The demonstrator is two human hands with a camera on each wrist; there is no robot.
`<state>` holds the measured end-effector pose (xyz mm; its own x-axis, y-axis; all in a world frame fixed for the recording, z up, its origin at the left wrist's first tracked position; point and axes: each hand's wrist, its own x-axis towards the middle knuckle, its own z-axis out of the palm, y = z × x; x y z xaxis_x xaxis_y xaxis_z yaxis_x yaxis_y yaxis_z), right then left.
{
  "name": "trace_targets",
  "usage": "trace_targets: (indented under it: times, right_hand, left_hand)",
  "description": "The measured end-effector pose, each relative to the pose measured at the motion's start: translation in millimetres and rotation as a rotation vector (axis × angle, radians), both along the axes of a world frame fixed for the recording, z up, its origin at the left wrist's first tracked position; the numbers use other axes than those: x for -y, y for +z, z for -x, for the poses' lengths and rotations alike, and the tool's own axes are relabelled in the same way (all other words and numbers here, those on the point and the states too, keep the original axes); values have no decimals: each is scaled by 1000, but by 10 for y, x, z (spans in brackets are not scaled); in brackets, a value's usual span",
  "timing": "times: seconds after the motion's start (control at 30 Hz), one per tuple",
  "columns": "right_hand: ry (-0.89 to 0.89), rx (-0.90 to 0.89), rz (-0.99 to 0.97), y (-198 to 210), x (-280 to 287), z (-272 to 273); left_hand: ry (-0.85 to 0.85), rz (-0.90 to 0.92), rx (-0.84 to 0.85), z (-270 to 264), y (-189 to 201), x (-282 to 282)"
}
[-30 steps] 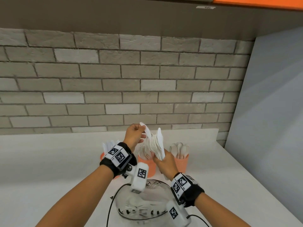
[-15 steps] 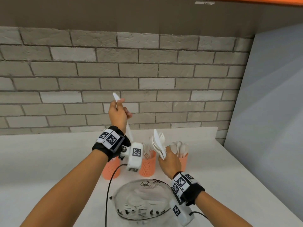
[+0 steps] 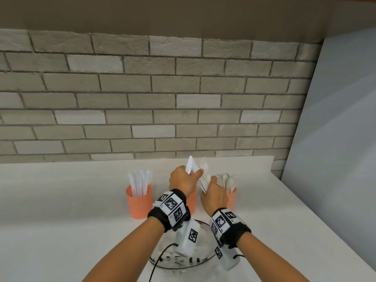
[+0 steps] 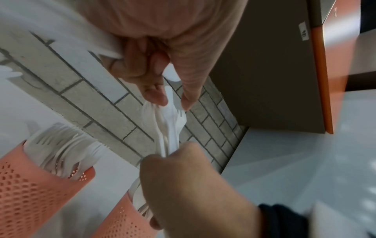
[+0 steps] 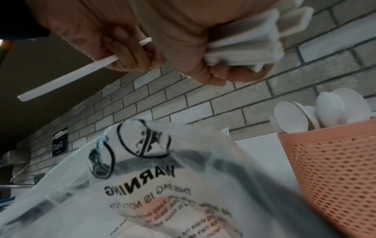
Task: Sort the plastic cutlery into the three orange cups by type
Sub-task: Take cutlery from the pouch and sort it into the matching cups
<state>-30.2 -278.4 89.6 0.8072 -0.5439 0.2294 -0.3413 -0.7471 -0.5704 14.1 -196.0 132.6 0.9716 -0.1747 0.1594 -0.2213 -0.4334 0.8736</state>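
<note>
My right hand (image 3: 214, 195) grips a bundle of white plastic cutlery (image 3: 204, 176), forks showing at its top, just in front of the cups. My left hand (image 3: 184, 181) is right beside it with a white knife (image 3: 189, 165) held in its curled fingers; its thumb and forefinger (image 4: 156, 95) touch the bundle's tips (image 4: 170, 122). The right wrist view shows the bundled handles (image 5: 244, 48) and the knife (image 5: 67, 77). The left orange cup (image 3: 139, 200) holds knives, the right cup (image 3: 231, 198) spoons. The middle cup (image 3: 192, 200), mostly hidden behind my left wrist, holds forks (image 4: 61, 145).
A clear plastic bag (image 3: 200, 259) printed with a warning lies on the white counter (image 3: 61, 200) under my wrists. A brick wall (image 3: 142, 98) runs behind the cups, and a pale panel (image 3: 335, 139) closes off the right side.
Half a second ago my left hand was raised high on the left with a knife. It has come down and right, back to the bundle. The right hand has shifted only slightly.
</note>
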Motion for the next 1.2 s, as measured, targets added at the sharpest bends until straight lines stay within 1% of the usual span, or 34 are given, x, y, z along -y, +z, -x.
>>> trace_targets:
  times: [0.13, 0.3, 0.43, 0.57, 0.63, 0.67, 0.77, 0.87, 0.93, 0.97, 1.03, 1.1, 1.13, 1.17, 1.2]
  right_hand:
    - [-10, -14, 6, -12, -10, 7]
    - [13, -21, -5, -12, -21, 56]
    - [19, -36, -34, -34, -11, 64]
    - [26, -37, -66, -60, 2, 16]
    - [36, -32, -98, -77, 16, -11]
    - [47, -37, -115, -89, 24, -18]
    - [104, -47, -175, -162, 34, -27]
    - [176, -24, -254, -229, 28, -54]
    - [229, -30, -335, -228, 25, -87]
    - [252, -36, -415, -218, 21, -98]
    - [290, -34, -639, -204, 28, -105]
    - [313, -25, -860, -192, 44, -104]
    - [326, -25, -940, -187, 56, -111]
    - [341, -32, -1005, -185, 64, -122]
    - [358, -47, -1059, -173, 69, -126]
  left_hand:
    - [50, -59, 5, 2, -60, 58]
    - [25, -62, -55, 2, -117, 111]
    - [14, -5, -119, -14, -118, 117]
    - [34, 19, -90, -41, -64, 126]
    - [58, 87, -62, -58, -8, 107]
    - [75, 159, -61, -76, 24, 86]
    - [99, 428, -105, -187, 110, 6]
    - [139, 565, -150, -367, 176, -117]
    - [170, 589, -162, -493, 202, -245]
    - [163, 592, -179, -548, 193, -320]
    - [121, 610, -257, -613, 138, -491]
    - [71, 681, -361, -654, 22, -682]
    - [67, 709, -386, -691, -47, -780]
    - [87, 721, -380, -747, -119, -876]
    - [128, 690, -340, -808, -182, -969]
